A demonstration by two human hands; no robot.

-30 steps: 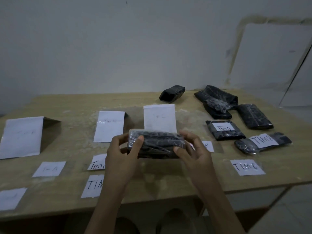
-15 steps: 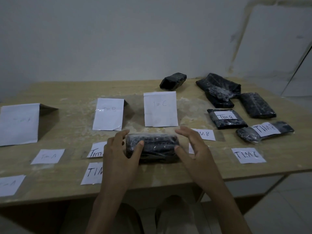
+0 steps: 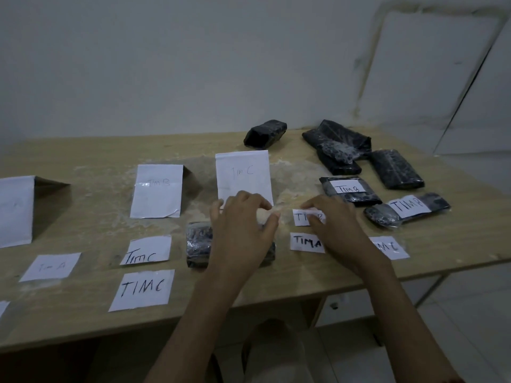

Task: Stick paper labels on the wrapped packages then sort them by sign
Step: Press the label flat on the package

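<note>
On the table (image 3: 83, 313), the left hand (image 3: 243, 230) spreads loose, empty fingers over a black wrapped package (image 3: 199, 244), while at its 3 o'clock the right hand (image 3: 337, 230) touches a paper label (image 3: 304, 218) with straight fingers.

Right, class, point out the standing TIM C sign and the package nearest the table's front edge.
Standing TIM C sign (image 3: 243, 179): head view, centre of its white face.
Package nearest the front edge (image 3: 197, 243): head view, its exposed left end.

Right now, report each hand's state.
Left hand: open, fingers loosely curved over the package, holding nothing.
Right hand: touching a paper label; grip cannot be told.
</note>
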